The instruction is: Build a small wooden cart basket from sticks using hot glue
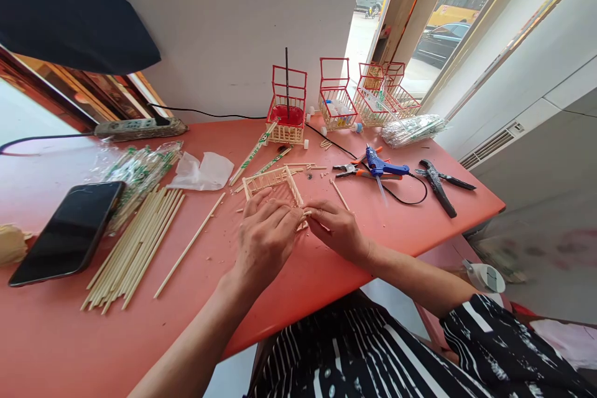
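Note:
A small open frame of pale wooden sticks (267, 180), with short rungs along its sides, lies on the red table in front of me. My left hand (267, 237) rests over its near left part, fingers curled and closed on it, hiding some of the frame. My right hand (339, 228) pinches a short piece of wooden stick (305, 214) at the frame's near right corner, where the fingertips of both hands almost meet. Whether that piece is joined to the frame I cannot tell.
Loose sticks (135, 249) and a phone (68, 230) lie left, near a power strip (140, 128). Several small stick carts, one a red-trimmed cart (285, 130), stand at the back. A blue glue gun (382, 165), pliers (347, 169) and black-handled cutters (441, 189) lie right.

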